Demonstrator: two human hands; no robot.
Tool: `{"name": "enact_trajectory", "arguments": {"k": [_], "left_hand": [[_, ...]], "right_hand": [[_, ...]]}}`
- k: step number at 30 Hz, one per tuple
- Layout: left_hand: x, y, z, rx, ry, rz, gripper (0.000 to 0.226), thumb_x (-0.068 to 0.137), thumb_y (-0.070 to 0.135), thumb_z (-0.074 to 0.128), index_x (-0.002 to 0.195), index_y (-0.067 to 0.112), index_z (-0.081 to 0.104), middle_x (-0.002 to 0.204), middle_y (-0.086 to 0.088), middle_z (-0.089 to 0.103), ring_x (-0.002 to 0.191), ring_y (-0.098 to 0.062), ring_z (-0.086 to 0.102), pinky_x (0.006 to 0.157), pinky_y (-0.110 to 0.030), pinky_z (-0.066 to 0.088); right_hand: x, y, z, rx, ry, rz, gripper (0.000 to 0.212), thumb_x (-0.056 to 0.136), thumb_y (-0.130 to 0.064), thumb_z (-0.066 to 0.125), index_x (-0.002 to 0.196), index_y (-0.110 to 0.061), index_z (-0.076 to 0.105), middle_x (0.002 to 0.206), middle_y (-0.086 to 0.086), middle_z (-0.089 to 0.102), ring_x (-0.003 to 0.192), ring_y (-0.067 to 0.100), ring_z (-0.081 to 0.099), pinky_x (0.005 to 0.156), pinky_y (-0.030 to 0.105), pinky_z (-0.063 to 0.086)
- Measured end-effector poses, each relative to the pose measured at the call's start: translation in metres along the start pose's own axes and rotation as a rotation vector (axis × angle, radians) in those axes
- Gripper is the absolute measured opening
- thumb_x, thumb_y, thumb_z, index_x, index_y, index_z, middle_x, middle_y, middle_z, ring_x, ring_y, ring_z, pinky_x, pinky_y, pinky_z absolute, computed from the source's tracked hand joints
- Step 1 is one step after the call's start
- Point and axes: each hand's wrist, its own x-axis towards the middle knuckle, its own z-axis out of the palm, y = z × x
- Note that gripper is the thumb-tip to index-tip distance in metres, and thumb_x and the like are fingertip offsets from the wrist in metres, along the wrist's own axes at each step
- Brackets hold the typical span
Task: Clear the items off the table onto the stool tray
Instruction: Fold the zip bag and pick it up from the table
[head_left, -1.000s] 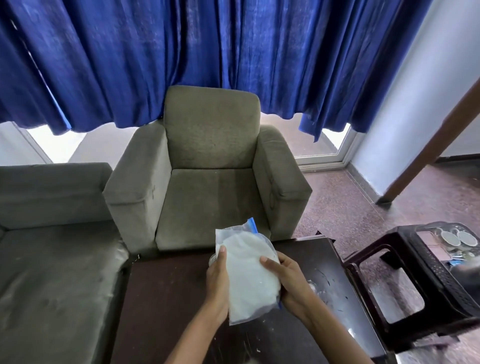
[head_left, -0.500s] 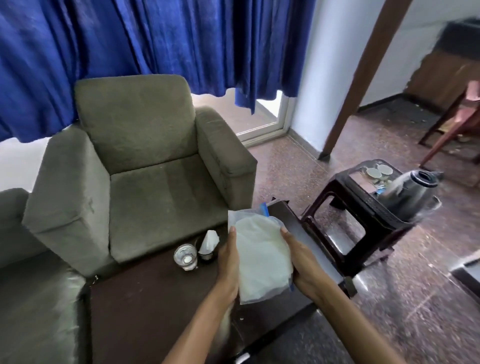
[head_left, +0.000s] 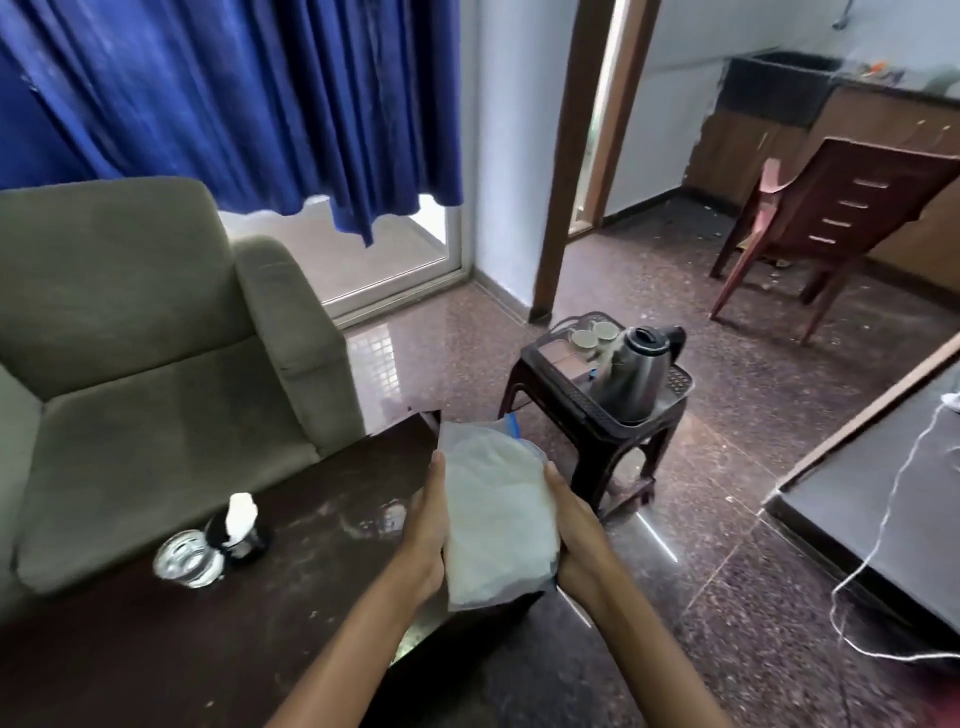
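Note:
I hold a clear zip bag of white powder (head_left: 493, 514) upright between both palms, over the right end of the dark table (head_left: 218, 623). My left hand (head_left: 428, 535) presses its left side and my right hand (head_left: 574, 530) its right side. A glass (head_left: 186, 564) and a small black holder with a white tissue (head_left: 240, 525) stand on the table at the left. Beyond the bag stands the dark stool (head_left: 587, 415) with a tray (head_left: 675, 387) that carries a steel kettle (head_left: 631, 371) and two white cups (head_left: 592, 335).
A grey armchair (head_left: 156, 364) stands behind the table. A brown plastic chair (head_left: 831, 218) is at the back right. A second dark surface (head_left: 872, 504) with a white cable (head_left: 893, 499) lies at the right. Open floor separates the table and the stool.
My view has swung right, so the stool and tray now sit ahead of the bag. Both hands still hold the bag, carried toward the table's right end.

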Motion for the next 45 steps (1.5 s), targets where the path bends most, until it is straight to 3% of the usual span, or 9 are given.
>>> {"name": "enact_trajectory", "arguments": {"k": [9, 12, 19, 24, 30, 37, 40, 43, 45], "left_hand": [[0.040, -0.012, 0.110, 0.049, -0.041, 0.005, 0.049, 0.090, 0.053, 0.046, 0.109, 0.012, 0.064, 0.103, -0.010, 0.071, 0.091, -0.025, 0.069, 0.071, -0.033, 0.056], [0.061, -0.010, 0.140, 0.014, -0.109, -0.019, 0.040, 0.091, 0.049, 0.045, 0.102, 0.016, 0.063, 0.099, -0.008, 0.070, 0.091, -0.025, 0.067, 0.075, -0.035, 0.054], [0.150, 0.003, 0.221, 0.020, -0.114, 0.012, 0.032, 0.093, 0.044, 0.047, 0.104, 0.017, 0.059, 0.101, -0.003, 0.066, 0.087, -0.018, 0.064, 0.065, -0.032, 0.053], [0.214, 0.027, 0.261, 0.091, -0.202, -0.019, 0.034, 0.088, 0.043, 0.055, 0.104, 0.015, 0.067, 0.111, -0.010, 0.069, 0.103, -0.027, 0.065, 0.092, -0.046, 0.052], [0.274, 0.055, 0.298, 0.170, -0.275, -0.013, 0.017, 0.093, 0.024, 0.053, 0.095, 0.012, 0.065, 0.087, -0.004, 0.066, 0.073, -0.017, 0.062, 0.057, -0.026, 0.053], [0.341, 0.063, 0.344, 0.203, -0.147, -0.038, 0.014, 0.095, 0.021, 0.050, 0.093, 0.012, 0.061, 0.085, -0.005, 0.065, 0.073, -0.016, 0.060, 0.060, -0.022, 0.048], [0.371, 0.050, 0.364, 0.503, -0.004, 0.084, 0.021, 0.087, 0.013, 0.059, 0.107, 0.006, 0.063, 0.099, -0.009, 0.068, 0.083, -0.017, 0.060, 0.066, -0.022, 0.046], [0.392, 0.024, 0.382, 0.944, -0.157, 0.095, 0.070, 0.066, 0.039, 0.074, 0.128, 0.018, 0.051, 0.129, -0.002, 0.054, 0.120, -0.021, 0.050, 0.102, -0.032, 0.040], [0.400, 0.008, 0.397, 1.270, -0.257, 0.042, 0.089, 0.064, 0.050, 0.072, 0.141, 0.027, 0.032, 0.146, -0.004, 0.034, 0.134, -0.027, 0.034, 0.111, -0.042, 0.032]], "right_hand": [[0.033, -0.064, -0.082, 0.106, 0.057, -0.016, 0.037, 0.091, -0.036, 0.054, 0.114, -0.009, 0.065, 0.105, 0.013, 0.072, 0.091, 0.026, 0.071, 0.070, 0.033, 0.057], [0.053, -0.088, -0.102, 0.095, 0.031, -0.015, 0.039, 0.090, -0.036, 0.052, 0.119, -0.011, 0.063, 0.113, 0.014, 0.069, 0.102, 0.027, 0.067, 0.082, 0.037, 0.055], [0.124, -0.165, -0.150, 0.048, 0.016, 0.055, 0.029, 0.092, -0.012, 0.046, 0.117, -0.004, 0.060, 0.113, 0.014, 0.068, 0.097, 0.027, 0.066, 0.084, 0.036, 0.054], [0.188, -0.220, -0.167, 0.002, 0.070, -0.017, 0.022, 0.088, -0.003, 0.046, 0.102, -0.003, 0.063, 0.095, 0.015, 0.071, 0.081, 0.026, 0.069, 0.075, 0.036, 0.057], [0.250, -0.269, -0.183, -0.022, 0.098, -0.021, 0.020, 0.089, 0.001, 0.042, 0.095, -0.005, 0.061, 0.087, 0.013, 0.071, 0.070, 0.022, 0.070, 0.057, 0.030, 0.058], [0.340, -0.322, -0.201, -0.144, 0.200, 0.056, 0.033, 0.086, -0.004, 0.045, 0.115, 0.003, 0.059, 0.110, 0.022, 0.065, 0.094, 0.034, 0.061, 0.093, 0.046, 0.047], [0.380, -0.355, -0.215, -0.142, 0.240, 0.087, 0.030, 0.086, -0.006, 0.047, 0.111, 0.003, 0.059, 0.105, 0.021, 0.066, 0.089, 0.034, 0.062, 0.080, 0.044, 0.052], [0.417, -0.389, -0.233, -0.164, 0.259, 0.076, 0.021, 0.087, -0.003, 0.043, 0.101, -0.003, 0.060, 0.092, 0.016, 0.064, 0.079, 0.031, 0.061, 0.071, 0.041, 0.052], [0.440, -0.404, -0.242, -0.206, 0.272, 0.058, 0.021, 0.087, 0.000, 0.039, 0.084, -0.006, 0.058, 0.082, 0.014, 0.062, 0.071, 0.028, 0.059, 0.066, 0.039, 0.051]]}}
